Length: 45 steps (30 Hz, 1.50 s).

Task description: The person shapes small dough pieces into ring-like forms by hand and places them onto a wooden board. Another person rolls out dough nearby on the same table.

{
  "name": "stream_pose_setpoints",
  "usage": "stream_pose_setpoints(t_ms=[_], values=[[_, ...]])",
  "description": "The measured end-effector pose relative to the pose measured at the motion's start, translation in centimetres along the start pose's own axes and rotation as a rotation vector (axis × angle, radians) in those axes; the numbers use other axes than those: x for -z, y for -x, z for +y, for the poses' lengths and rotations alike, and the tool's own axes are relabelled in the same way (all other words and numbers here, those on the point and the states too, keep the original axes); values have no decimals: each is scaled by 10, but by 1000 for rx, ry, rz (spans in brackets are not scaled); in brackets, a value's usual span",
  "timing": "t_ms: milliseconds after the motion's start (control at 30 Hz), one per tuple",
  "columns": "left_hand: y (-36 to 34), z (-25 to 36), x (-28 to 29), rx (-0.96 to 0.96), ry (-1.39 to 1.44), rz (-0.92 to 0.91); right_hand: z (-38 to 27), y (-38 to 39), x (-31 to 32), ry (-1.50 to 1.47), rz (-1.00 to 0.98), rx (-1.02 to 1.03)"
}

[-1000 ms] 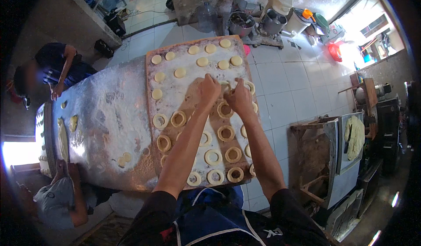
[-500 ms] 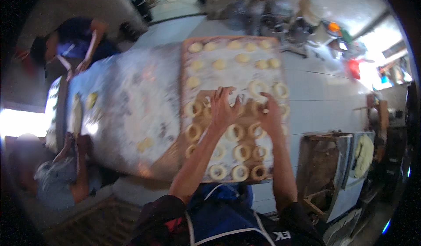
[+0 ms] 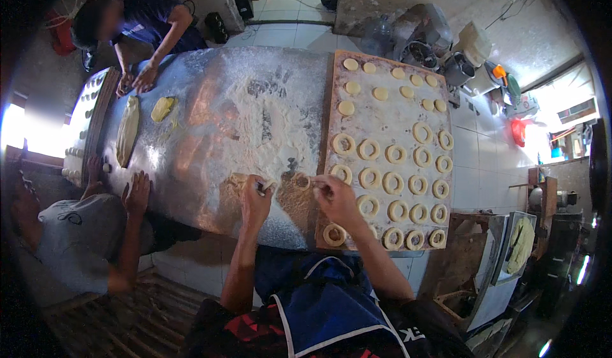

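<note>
My left hand [image 3: 255, 198] is closed over the floured metal table, its fingertips pinched at pale dough scraps [image 3: 238, 179]. It partly hides them. My right hand [image 3: 338, 200] reaches across the left edge of the wooden board, thumb and fingers closed on the rim of a thin pale ring [image 3: 301, 181]. Whether that ring is dough or a cutter I cannot tell. On the board [image 3: 376, 121] lie several dough rings [image 3: 395, 153] in rows on the near part. Several small round dough discs [image 3: 380, 93] are spread over its far part.
Loose flour [image 3: 268, 119] covers the table's middle. Further left lie a long dough strip [image 3: 127, 131] and a yellow dough lump [image 3: 162, 108]. Two co-workers [image 3: 156, 29] stand at the table's left end beside a tray of small pieces [image 3: 86, 122]. Buckets [image 3: 458, 68] stand beyond the board.
Both my hands have left the dough rings on the board and moved left. The left is now over the table, the right at the board's left edge with a thin ring. The view has shifted left.
</note>
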<state>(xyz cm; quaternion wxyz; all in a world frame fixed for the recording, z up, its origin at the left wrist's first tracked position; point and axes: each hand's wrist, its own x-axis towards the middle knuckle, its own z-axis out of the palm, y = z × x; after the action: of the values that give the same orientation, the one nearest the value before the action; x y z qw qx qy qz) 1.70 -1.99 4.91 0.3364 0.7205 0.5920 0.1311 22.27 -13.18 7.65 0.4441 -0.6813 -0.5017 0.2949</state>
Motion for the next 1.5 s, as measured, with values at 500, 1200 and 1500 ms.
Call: stream_pose_setpoints(t_ms=[500,1200,1500], values=[[16,-30,16,-9,1104,-166,-47,-19,-108,-279,24,-158],[4,38,-34,-223,1043,-23,-21,-15,-80,-71,329,-71],[3,94,-97,-24,1234,-243,-3,-7,-10,124,387,-148]])
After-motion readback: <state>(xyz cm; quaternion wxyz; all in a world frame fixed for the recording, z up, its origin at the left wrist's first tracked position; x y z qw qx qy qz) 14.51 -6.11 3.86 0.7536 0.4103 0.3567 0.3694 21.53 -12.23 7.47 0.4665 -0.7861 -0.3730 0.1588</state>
